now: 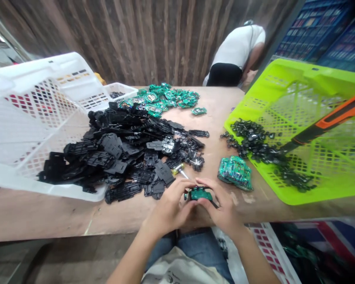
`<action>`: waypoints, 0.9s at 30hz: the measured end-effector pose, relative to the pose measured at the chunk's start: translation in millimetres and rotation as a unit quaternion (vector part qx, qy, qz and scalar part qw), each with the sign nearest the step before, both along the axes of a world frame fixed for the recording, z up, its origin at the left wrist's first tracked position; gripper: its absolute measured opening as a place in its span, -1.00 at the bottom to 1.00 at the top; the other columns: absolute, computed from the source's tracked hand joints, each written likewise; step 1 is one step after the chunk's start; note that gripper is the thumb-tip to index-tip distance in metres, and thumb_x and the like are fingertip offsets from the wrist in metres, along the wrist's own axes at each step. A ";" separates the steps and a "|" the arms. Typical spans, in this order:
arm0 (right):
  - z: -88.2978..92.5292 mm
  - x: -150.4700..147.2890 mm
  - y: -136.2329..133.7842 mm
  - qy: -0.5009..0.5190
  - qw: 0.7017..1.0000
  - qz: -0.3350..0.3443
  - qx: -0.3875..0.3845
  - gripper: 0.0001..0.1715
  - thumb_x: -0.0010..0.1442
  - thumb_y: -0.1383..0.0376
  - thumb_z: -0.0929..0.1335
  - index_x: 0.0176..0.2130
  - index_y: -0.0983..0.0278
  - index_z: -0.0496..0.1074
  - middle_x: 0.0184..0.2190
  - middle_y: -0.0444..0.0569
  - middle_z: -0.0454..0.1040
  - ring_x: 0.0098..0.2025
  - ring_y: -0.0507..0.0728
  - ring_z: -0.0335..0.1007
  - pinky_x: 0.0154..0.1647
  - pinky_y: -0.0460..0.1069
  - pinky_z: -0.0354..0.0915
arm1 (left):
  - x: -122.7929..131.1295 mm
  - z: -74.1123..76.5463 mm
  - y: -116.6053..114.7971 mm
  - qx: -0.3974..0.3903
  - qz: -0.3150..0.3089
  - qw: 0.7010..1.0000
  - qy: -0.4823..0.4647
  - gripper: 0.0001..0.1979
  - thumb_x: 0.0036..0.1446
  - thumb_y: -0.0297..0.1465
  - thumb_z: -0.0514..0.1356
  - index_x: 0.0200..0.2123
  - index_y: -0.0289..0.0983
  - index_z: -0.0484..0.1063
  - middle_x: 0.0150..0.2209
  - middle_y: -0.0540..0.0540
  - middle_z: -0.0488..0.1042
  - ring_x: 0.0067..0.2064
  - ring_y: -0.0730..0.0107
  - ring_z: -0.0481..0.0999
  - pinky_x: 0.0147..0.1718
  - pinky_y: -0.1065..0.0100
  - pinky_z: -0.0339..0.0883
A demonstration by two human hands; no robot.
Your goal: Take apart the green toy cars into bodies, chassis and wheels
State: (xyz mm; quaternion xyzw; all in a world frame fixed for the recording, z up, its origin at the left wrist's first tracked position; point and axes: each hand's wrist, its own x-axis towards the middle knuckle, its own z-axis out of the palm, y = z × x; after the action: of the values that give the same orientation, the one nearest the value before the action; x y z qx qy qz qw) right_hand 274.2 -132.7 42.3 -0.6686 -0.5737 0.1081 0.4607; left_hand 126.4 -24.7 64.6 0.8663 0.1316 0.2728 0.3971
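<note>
Between both hands, just above the table's front edge, is a small green toy car [199, 193] with black parts along its edges. My left hand [174, 201] has its fingers closed on the car's left end. The fingers of my right hand [221, 203] wrap its right end, thumb on the green body. A large heap of flat black toy car chassis [118, 150] lies to the left, partly spilling from a tipped white basket [41, 173]. Right of my hands sits a small cluster of green car bodies [235, 172]. A yellow-and-silver tool [179, 170] lies just beyond my left hand.
A tipped lime-green basket [296, 199] holds black wheels [254, 138], with an orange-and-black handle [337, 114] reaching across it. More green car bodies [162, 98] lie at the back beside a small white tray [122, 90]. A person [236, 51] bends over beyond the table.
</note>
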 end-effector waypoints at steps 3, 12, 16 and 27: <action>-0.7 -0.8 -4.6 -0.009 0.999 0.011 0.031 -0.59 0.21 0.15 0.32 0.04 0.19 0.28 -0.04 0.06 0.44 0.05 0.20 0.36 0.05 0.08 0.32 | -2.1 3.3 -0.3 0.002 -0.002 1.000 0.000 -0.65 0.17 -0.51 0.09 0.03 -0.20 0.26 -0.01 -0.19 0.40 0.03 0.19 0.39 0.01 0.16 0.32; -9.2 -14.1 -4.6 -0.095 0.991 -0.050 0.081 -0.67 0.24 0.29 0.27 0.02 0.25 0.27 -0.15 0.12 0.49 -0.07 0.23 0.45 -0.08 0.08 0.39 | -1.2 -2.1 6.3 0.051 -0.043 0.998 0.002 -0.64 0.14 -0.50 0.10 0.03 -0.24 0.26 -0.03 -0.20 0.41 0.05 0.20 0.36 0.04 0.17 0.29; -9.2 -11.5 -5.0 -0.116 0.989 -0.022 0.087 -0.64 0.24 0.33 0.26 0.04 0.22 0.26 -0.14 0.10 0.50 -0.07 0.20 0.46 -0.06 0.08 0.37 | -1.1 -11.0 10.9 0.061 -0.070 0.995 -0.048 -0.60 0.10 -0.52 0.12 0.04 -0.24 0.26 -0.06 -0.21 0.43 0.05 0.18 0.38 0.06 0.16 0.29; -24.6 -10.1 -10.0 0.314 0.934 -0.119 0.118 -0.54 0.29 0.05 0.19 0.10 0.17 0.24 0.14 0.10 0.31 0.14 0.25 0.28 0.11 0.22 0.22 | -1.8 -40.1 11.9 -0.103 0.057 0.992 -0.037 -0.83 0.04 -0.49 0.26 -0.25 -0.25 0.42 -0.27 -0.09 0.47 -0.21 0.31 0.47 -0.20 0.30 0.34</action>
State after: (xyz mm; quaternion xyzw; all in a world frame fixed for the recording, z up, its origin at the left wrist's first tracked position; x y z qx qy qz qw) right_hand 264.1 -142.7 17.7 -0.6043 -0.3247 0.1886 0.7027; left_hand 124.6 -12.8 24.5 0.8013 0.1939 0.3117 0.4724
